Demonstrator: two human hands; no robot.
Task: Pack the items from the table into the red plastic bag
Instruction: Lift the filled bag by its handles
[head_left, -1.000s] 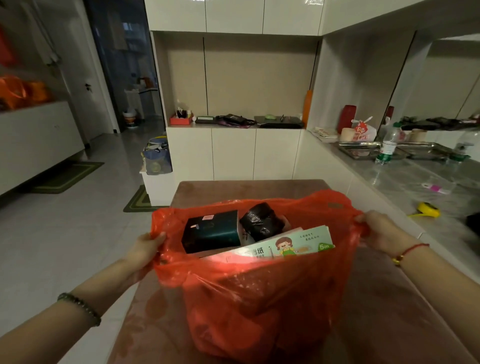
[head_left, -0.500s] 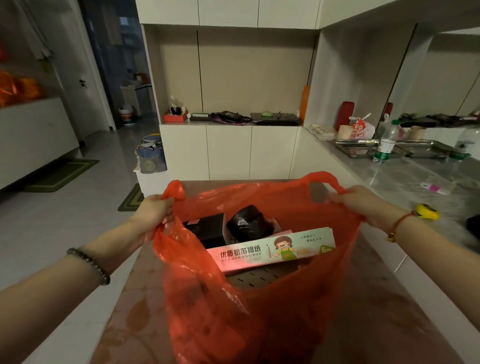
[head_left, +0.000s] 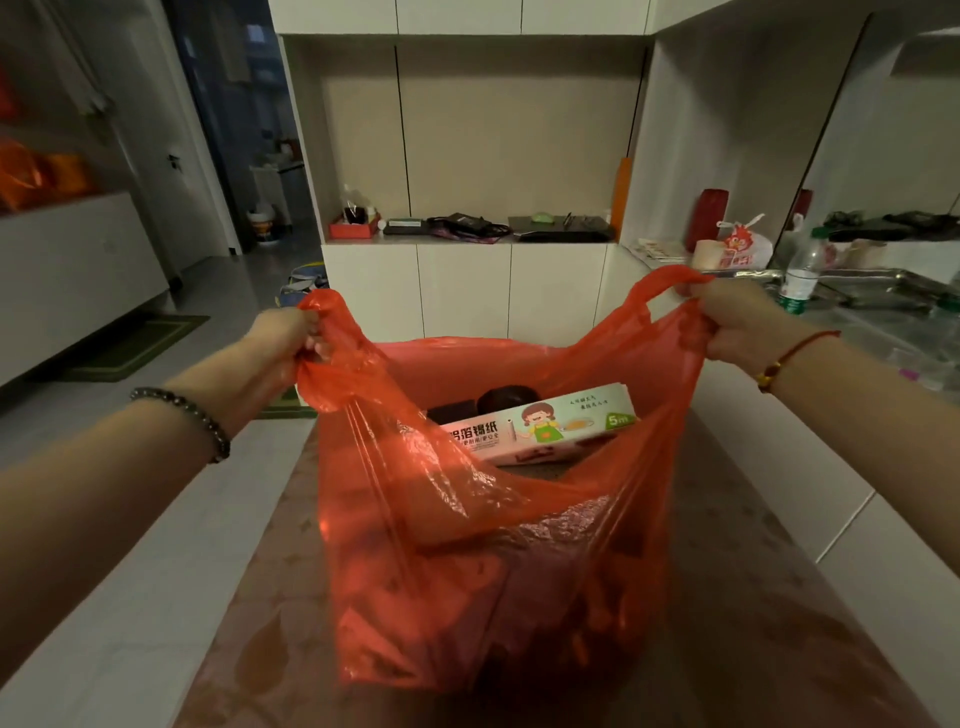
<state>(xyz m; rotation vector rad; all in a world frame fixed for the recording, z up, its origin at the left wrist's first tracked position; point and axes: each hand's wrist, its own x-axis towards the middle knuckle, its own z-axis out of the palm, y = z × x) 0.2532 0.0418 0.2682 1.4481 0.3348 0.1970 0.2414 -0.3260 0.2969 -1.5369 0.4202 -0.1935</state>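
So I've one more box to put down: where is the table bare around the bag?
The table is bare on both sides of the red plastic bag: a narrow strip toward the left edge, a wider patch toward the right edge. The bag's mouth is crowded by the foil box and dark items. Behind the bag is hidden.

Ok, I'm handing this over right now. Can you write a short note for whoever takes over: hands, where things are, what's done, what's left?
Hands: the left hand grips the left handle of the red plastic bag; the right hand grips its right handle.
Things: the bag's bottom appears to rest on the brown table, with its mouth pulled open between the hands. Inside, a foil-paper box lies across the top, with a black round bundle and a dark box behind it.
Done: those items are packed.
Left: the table behind the bag is hidden, so check it for leftovers. Then probably bring the handles together.
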